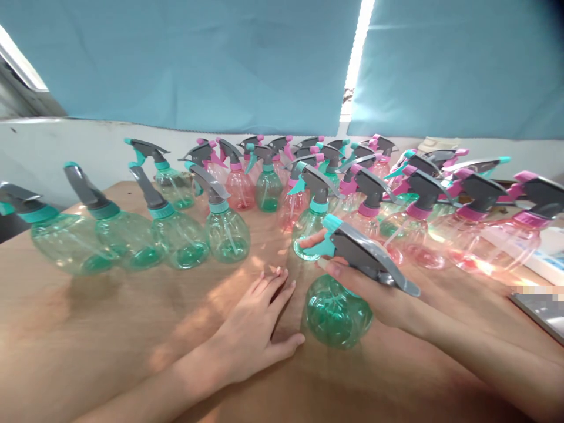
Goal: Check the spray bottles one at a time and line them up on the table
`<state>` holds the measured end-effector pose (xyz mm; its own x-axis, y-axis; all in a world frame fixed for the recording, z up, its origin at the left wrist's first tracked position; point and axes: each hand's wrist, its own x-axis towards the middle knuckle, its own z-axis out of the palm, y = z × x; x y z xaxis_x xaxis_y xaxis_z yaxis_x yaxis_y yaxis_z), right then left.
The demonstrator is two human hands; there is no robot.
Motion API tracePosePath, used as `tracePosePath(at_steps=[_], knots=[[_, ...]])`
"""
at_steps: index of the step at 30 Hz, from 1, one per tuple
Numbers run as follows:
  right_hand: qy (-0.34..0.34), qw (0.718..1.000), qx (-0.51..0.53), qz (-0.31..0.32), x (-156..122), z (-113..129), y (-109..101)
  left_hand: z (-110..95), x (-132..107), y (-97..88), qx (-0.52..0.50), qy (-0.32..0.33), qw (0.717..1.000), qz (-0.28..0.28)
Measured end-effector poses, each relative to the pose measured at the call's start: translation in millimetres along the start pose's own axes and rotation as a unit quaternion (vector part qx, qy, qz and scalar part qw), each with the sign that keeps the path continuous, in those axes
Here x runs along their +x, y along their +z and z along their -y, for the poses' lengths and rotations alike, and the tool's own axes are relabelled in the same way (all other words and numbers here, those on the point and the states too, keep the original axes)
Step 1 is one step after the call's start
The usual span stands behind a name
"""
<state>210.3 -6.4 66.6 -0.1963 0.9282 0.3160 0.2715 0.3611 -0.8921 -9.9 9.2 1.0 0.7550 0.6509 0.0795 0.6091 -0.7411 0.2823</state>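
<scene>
- Green spray bottle (337,314) stands on the bench (88,352) nearest to me, in front of the crowd of other bottles; I use it as my landmark.
- My right hand (374,294) is wrapped around its neck under the grey trigger head (370,258), so that grip is closed on the bottle, thumb toward the teal nozzle.
- My left hand (259,329) lies flat on the bench just left of the bottle, fingers (275,282) spread and straight, holding nothing; the thumb reaches toward the bottle's base, and I cannot tell whether it touches.
- Behind and left of the bottle runs a row of green bottles (176,235) with teal collars; behind and right of it stand pink bottles (418,235) with pink collars, with more of both colours packed further back.
- I judge the step in hand to be handling this one bottle by its head, either seating the head or setting the bottle down.
- Any next move calls for keeping the bottle upright and clear of the close-standing green bottle (311,226) directly behind it, which a swing of the trigger lever could knock over.
- Far right of the bottle, a flat grey object (540,308) lies at the bench edge.
</scene>
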Motion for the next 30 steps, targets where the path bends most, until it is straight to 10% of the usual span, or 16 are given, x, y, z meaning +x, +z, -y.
tracePosePath(at_steps=[30], knots=[[-0.028,1.0,-0.003,-0.012,-3.2,-8.7,-0.7,-1.4,-0.3,-0.4,-0.016,-0.007,1.0,-0.002]])
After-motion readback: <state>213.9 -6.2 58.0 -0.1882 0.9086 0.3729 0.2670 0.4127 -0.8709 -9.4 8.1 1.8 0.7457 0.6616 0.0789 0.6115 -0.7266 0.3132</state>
